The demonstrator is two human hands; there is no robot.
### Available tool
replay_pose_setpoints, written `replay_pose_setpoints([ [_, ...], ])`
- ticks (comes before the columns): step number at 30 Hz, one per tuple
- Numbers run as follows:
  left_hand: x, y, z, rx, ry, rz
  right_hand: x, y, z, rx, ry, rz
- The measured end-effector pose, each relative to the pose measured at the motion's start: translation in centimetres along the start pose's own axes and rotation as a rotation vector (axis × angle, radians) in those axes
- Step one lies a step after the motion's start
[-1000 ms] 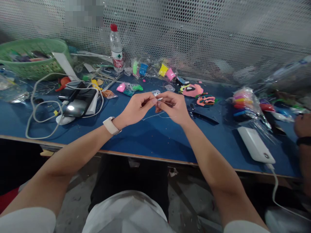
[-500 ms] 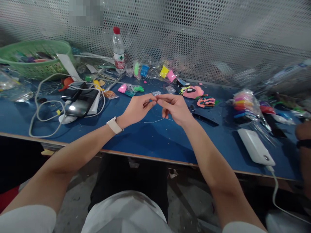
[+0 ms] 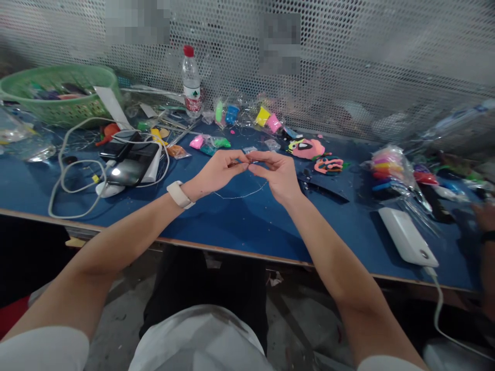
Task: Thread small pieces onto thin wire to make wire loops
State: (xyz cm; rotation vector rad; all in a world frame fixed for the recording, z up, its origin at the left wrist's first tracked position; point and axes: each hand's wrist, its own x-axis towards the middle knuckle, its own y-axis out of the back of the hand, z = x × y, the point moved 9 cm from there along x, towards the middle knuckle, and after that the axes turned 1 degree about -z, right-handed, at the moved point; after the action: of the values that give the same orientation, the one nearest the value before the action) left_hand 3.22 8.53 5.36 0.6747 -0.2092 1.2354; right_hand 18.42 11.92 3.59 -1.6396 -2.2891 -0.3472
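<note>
The left hand [image 3: 218, 172] and the right hand [image 3: 283, 176] meet above the middle of the table [image 3: 216, 219], thumbs and forefingers drawn in to the same spot. Each grip looks pinched together on a small piece [image 3: 253, 162] that shows as a pale glint between the fingertips; it is too small, and too covered by the fingers, to tell what it is. A thin white thread [image 3: 242, 197] hangs or lies in a shallow curve below the hands, from beneath the left wrist toward the right fingers. Whether it is joined to the small piece cannot be told.

The step in hand appears to be fine fingertip work on that piece, both hands sharing it. From here the next move seems to call for a steady pinch on one side while the other side adjusts, with the thread kept clear of snags.

Just beyond the right hand lie a pink figure [image 3: 307, 149] and a smaller pink-and-dark piece [image 3: 328, 165], with a long black tool [image 3: 327, 191] nearer the forearm. A clear bottle [image 3: 191, 85] with a red cap stands upright near the mesh wall [image 3: 232, 56].
</note>
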Motion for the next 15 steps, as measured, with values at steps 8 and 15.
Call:
replay_pose_setpoints([
  [8,-0.2,-0.1,1.1,0.099,-0.044,0.025,-0.4,0.0,-0.5,0.105,-0.005,0.059],
  [15,-1.5,-0.9,3.3,0.66,-0.358,0.078,-0.8,0.1,1.2,0.2,-0.291,0.054],
])
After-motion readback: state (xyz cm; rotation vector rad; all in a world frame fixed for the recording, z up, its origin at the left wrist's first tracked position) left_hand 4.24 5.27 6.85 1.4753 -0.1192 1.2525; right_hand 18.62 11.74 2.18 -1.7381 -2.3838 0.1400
